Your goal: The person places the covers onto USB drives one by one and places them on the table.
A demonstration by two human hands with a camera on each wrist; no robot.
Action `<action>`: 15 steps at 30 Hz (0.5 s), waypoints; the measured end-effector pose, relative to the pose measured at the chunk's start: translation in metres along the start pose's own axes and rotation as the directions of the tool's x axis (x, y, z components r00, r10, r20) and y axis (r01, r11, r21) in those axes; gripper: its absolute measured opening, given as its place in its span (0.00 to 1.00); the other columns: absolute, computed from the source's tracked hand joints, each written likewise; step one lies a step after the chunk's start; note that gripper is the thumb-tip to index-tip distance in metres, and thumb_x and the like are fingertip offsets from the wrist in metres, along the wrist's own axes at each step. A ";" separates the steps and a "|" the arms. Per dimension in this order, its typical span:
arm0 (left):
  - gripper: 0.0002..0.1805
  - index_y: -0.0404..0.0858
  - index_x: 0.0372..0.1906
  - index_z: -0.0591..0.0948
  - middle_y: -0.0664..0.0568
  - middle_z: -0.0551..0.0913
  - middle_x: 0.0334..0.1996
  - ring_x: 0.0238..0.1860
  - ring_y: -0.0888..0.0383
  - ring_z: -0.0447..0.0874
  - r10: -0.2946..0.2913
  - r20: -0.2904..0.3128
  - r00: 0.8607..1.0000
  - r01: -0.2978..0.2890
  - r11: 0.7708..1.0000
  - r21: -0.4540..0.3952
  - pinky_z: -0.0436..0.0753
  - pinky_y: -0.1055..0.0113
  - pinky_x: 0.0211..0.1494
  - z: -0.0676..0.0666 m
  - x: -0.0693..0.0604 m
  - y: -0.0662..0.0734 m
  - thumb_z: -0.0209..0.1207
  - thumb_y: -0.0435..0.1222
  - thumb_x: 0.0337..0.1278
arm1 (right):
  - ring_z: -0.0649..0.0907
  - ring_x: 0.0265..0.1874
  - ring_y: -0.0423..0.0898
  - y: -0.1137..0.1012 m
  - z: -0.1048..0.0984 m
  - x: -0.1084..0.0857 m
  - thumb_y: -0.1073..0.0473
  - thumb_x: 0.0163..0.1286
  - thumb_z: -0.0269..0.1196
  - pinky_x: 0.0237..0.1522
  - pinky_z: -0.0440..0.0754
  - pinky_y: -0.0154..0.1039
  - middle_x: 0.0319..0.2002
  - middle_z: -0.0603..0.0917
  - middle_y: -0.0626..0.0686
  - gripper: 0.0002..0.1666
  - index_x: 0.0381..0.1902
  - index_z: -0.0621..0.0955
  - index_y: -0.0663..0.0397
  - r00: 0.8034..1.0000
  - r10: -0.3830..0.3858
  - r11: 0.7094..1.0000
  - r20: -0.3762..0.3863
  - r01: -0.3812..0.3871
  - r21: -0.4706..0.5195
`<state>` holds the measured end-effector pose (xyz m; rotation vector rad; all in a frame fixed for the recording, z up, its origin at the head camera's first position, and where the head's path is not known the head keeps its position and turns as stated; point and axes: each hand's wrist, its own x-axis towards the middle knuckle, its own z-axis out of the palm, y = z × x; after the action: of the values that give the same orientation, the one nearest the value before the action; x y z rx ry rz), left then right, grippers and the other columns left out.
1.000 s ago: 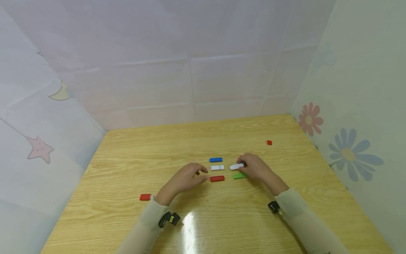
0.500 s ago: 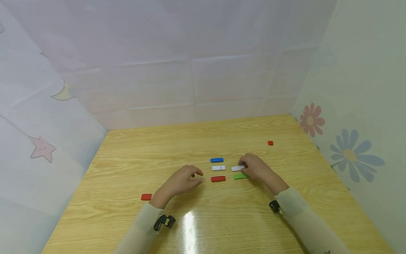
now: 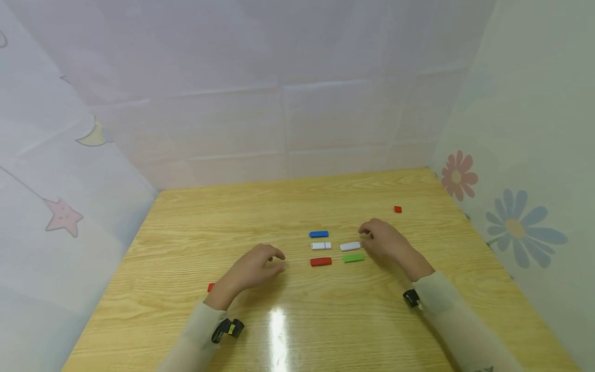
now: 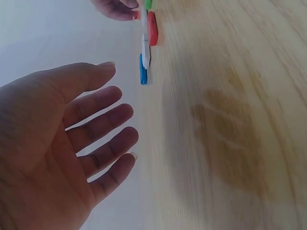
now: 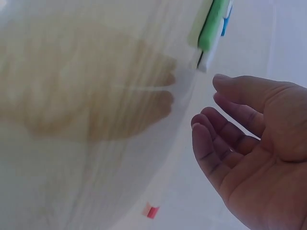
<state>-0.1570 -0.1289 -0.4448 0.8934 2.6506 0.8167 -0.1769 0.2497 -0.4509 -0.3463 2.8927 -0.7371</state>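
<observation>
Small USB flash drives lie on the wooden table in two columns. In the head view the left column has a blue flash drive (image 3: 318,234), a white flash drive (image 3: 321,246) and a red flash drive (image 3: 321,261). To their right are a second white flash drive (image 3: 350,246) and a green flash drive (image 3: 353,258). My right hand (image 3: 383,242) hovers just right of that pair, fingers loosely bent, holding nothing. My left hand (image 3: 253,268) is left of the red drive; the left wrist view shows its fingers relaxed, palm bare.
Another red flash drive (image 3: 211,287) lies at the left, partly hidden behind my left wrist. A small red cap (image 3: 397,209) sits at the far right. Cloth walls stand behind the table (image 3: 223,206) and along both sides.
My right hand has let go of the second white flash drive, now lying roughly level above the green one, and moved right. My left hand has drawn back left.
</observation>
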 end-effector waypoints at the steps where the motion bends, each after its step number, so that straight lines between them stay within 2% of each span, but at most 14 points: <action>1: 0.15 0.37 0.54 0.84 0.49 0.84 0.53 0.51 0.48 0.81 -0.005 -0.003 1.000 0.005 1.000 0.008 0.82 0.53 0.55 -0.001 -0.002 -0.001 0.63 0.41 0.69 | 0.82 0.49 0.59 0.002 -0.002 0.000 0.63 0.72 0.60 0.52 0.82 0.56 0.52 0.82 0.62 0.18 0.56 0.81 0.65 1.000 -0.004 1.000 0.000 0.004 -0.004; 11: 0.17 0.38 0.55 0.84 0.48 0.83 0.55 0.53 0.45 0.80 -0.044 -0.012 0.999 0.044 0.999 0.018 0.80 0.50 0.57 -0.009 -0.025 -0.013 0.65 0.41 0.67 | 0.81 0.53 0.63 0.018 -0.010 0.000 0.62 0.73 0.58 0.53 0.80 0.60 0.58 0.80 0.66 0.21 0.61 0.79 0.65 0.999 0.033 0.999 0.004 -0.033 -0.007; 15: 0.16 0.37 0.54 0.84 0.47 0.83 0.55 0.53 0.45 0.80 -0.030 -0.015 0.999 0.031 0.999 0.028 0.80 0.49 0.56 -0.011 -0.032 -0.017 0.65 0.41 0.67 | 0.80 0.54 0.64 0.023 -0.014 -0.001 0.62 0.73 0.59 0.54 0.80 0.61 0.58 0.80 0.67 0.22 0.61 0.78 0.67 0.999 0.039 0.999 -0.004 -0.039 -0.011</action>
<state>-0.1441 -0.1643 -0.4446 0.8546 2.6880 0.7840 -0.1831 0.2756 -0.4495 -0.2887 2.8999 -0.7162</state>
